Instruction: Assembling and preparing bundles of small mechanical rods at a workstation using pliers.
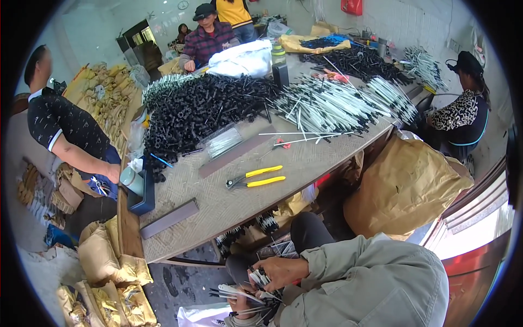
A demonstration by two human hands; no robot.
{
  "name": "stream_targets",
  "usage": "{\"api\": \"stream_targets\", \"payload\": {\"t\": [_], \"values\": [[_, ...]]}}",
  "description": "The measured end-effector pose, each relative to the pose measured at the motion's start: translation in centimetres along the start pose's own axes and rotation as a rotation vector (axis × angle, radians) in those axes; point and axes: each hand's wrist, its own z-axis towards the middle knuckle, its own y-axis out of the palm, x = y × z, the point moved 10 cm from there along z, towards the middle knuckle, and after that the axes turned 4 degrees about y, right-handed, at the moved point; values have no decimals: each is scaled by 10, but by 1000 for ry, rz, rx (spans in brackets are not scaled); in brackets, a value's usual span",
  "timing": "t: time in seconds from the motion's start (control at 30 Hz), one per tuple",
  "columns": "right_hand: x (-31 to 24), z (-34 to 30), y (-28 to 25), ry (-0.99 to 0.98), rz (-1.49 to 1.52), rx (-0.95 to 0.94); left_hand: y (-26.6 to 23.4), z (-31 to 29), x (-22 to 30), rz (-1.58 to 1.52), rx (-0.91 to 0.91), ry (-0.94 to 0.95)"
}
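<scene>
Low in the picture, over my lap, my left hand (239, 303) is closed around a bundle of thin white rods with black ends (226, 292). Just above it my right hand (278, 272) bends its fingers round a short bunch of white and black rods (259, 278). The two hands are close together, and their rods partly overlap. Grey sleeves cover both arms. A white bag (202, 315) lies below my left hand. On the table in front are yellow-handled pliers (261, 177), jaws pointing left, apart from both hands.
The worktable (218, 212) carries a heap of black plastic parts (201, 106), a pile of white rods (327, 101) and flat dark strips (170, 218). A large brown sack (406, 185) stands at right; filled sacks (98, 253) lie left. Several other people are around the table.
</scene>
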Motion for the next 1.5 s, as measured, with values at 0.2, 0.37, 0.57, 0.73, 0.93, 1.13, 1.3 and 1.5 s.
{"api": "stream_targets", "payload": {"t": [0.2, 0.37, 0.57, 0.73, 0.93, 1.13, 1.3, 1.5], "values": [[1, -8, -2, 68, 52, 16, 4, -3, 3, 9, 57, -85], [0, -7, -2, -20, 12, 70, -23, -14, -23, -24, -78, -26], [2, -3, -11, 34, 160, 34, 23, 1, 5, -12, -199, -68], [-9, -4, -16, -109, 153, 69, 28, 6, 11, 70, -275, 10], [-2, -7, -18, 31, 234, 60, 8, 3, -3, 158, -218, 19], [6, -6, -16, 61, 254, 120, 6, -4, -4, 101, -68, -83], [-8, 2, -30, 54, 295, 144, 5, 13, 14, 350, -128, 136], [-12, 12, -10, 56, 218, -128, 1, 7, 20, 103, -207, 163]]}}
